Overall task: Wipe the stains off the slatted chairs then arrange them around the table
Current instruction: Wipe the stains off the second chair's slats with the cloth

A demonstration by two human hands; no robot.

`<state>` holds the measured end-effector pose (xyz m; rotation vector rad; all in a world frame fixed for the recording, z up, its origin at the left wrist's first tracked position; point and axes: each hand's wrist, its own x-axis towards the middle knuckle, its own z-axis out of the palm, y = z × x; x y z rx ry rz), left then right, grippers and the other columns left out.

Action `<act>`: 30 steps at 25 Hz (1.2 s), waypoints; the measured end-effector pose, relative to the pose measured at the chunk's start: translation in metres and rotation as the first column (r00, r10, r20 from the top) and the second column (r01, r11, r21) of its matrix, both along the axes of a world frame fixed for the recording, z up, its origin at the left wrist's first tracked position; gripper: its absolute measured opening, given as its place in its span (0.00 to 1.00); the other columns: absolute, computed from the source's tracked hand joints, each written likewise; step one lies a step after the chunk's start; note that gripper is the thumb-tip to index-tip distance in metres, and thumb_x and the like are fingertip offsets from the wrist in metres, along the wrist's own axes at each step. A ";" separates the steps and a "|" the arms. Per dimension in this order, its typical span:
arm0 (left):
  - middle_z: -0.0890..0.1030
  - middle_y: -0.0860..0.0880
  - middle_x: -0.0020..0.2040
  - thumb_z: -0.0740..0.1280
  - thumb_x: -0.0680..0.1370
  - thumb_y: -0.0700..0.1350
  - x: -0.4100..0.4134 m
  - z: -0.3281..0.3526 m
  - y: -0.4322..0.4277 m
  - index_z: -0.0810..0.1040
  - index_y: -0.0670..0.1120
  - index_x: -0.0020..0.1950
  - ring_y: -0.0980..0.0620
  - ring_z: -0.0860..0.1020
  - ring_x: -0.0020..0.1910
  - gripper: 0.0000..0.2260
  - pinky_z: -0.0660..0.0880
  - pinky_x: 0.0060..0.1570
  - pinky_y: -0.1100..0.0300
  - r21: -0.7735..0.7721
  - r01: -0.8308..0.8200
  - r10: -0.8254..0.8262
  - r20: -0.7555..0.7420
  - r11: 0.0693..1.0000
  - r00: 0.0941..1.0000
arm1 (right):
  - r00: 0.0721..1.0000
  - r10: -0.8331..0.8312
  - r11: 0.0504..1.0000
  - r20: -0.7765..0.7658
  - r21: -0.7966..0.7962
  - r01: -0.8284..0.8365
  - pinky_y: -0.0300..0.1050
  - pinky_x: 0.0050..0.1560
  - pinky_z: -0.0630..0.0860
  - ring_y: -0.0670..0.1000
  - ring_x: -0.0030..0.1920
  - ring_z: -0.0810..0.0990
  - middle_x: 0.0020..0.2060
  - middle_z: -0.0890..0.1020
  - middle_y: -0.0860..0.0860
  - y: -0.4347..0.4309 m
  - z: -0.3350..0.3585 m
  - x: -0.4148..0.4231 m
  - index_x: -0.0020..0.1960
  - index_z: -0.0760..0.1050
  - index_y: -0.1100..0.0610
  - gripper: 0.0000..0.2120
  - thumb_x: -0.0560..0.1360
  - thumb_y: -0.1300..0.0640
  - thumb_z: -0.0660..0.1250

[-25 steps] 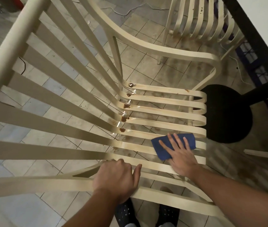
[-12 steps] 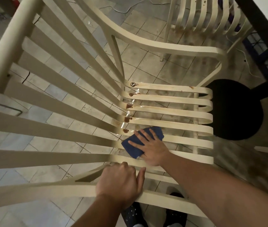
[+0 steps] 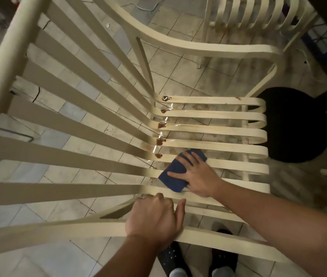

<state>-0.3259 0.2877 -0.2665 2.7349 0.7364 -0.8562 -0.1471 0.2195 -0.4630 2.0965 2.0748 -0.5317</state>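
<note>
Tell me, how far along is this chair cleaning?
Early. The near seat slats look clean. The right hand presses a blue cloth onto the chair seat while the left hand grips the armrest. Brown stains sit at the slats' bend, and the second chair and arranging are left.

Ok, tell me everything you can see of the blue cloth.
The blue cloth is a navy, soft-looking fabric, roughly rectangular. It lies flat across the seat slats of the slatted chair, near the brown stains at the seat's back. The right hand presses it down with spread fingers, covering its middle.
</note>
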 end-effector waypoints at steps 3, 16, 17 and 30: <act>0.80 0.47 0.45 0.42 0.83 0.65 -0.001 0.001 0.000 0.81 0.48 0.47 0.48 0.78 0.41 0.33 0.76 0.45 0.52 -0.014 -0.012 0.012 0.031 1.000 0.999 | 0.997 -0.042 0.998 0.065 0.043 0.039 0.67 0.76 0.55 0.66 0.78 0.60 0.78 0.66 0.59 -0.035 -0.007 0.017 0.79 0.55 0.33 0.31 0.79 0.41 0.63; 0.80 0.45 0.44 0.44 0.84 0.64 -0.002 0.000 0.002 0.81 0.47 0.47 0.46 0.75 0.39 0.31 0.74 0.43 0.52 -0.034 -0.021 0.023 0.059 0.999 0.998 | 0.999 -0.026 0.997 -0.034 -0.079 0.023 0.66 0.79 0.41 0.61 0.81 0.39 0.83 0.45 0.52 0.045 -0.003 -0.031 0.80 0.44 0.32 0.28 0.83 0.41 0.52; 0.80 0.45 0.44 0.44 0.84 0.64 -0.002 0.001 0.002 0.81 0.47 0.47 0.46 0.76 0.40 0.31 0.74 0.43 0.52 -0.031 -0.018 0.020 0.060 0.999 0.998 | 0.999 -0.012 0.996 -0.030 -0.092 0.009 0.65 0.79 0.40 0.60 0.81 0.37 0.83 0.44 0.51 0.049 -0.001 -0.029 0.80 0.44 0.32 0.28 0.84 0.41 0.52; 0.78 0.46 0.40 0.42 0.85 0.63 -0.007 -0.002 0.002 0.80 0.48 0.44 0.47 0.77 0.38 0.32 0.76 0.46 0.51 -0.080 -0.021 0.030 0.114 0.997 0.993 | 0.980 0.199 0.975 -0.004 -0.095 -0.198 0.60 0.78 0.40 0.61 0.82 0.43 0.83 0.49 0.52 -0.064 0.013 0.077 0.81 0.43 0.33 0.32 0.80 0.42 0.52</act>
